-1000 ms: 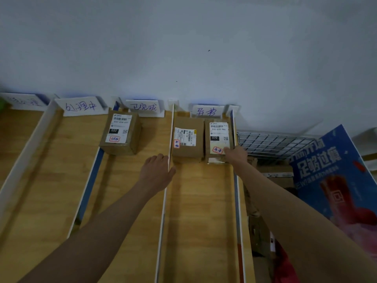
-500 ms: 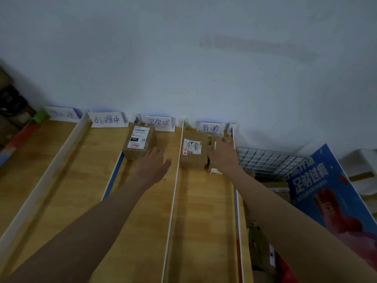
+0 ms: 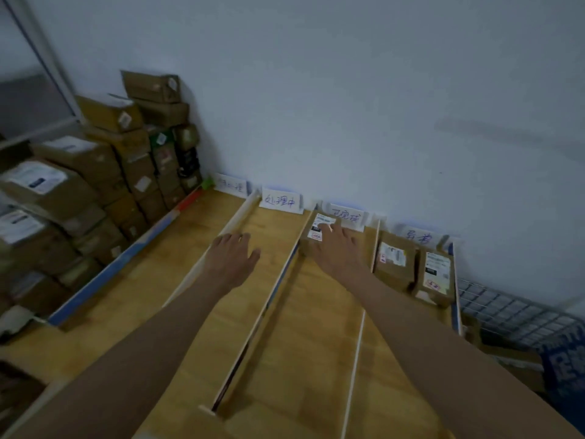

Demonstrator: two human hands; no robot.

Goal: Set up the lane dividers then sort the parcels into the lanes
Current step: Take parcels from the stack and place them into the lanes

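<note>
The right hand [image 3: 337, 248] lies flat, fingers spread, on a parcel [image 3: 316, 231] at the far end of the third lane, near the back edge of the worktop [image 3: 202, 229]; it hides most of the box, and I cannot tell if it grips. The left hand [image 3: 232, 256] hovers open over the second lane, holding nothing. Two more parcels [image 3: 411, 269] sit in the rightmost lane. The handwritten lane labels [image 3: 280, 201] are blurred.

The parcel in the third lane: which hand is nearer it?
Right. The right hand rests on the parcel; the left hand lies one lane over, apart from it.
</note>
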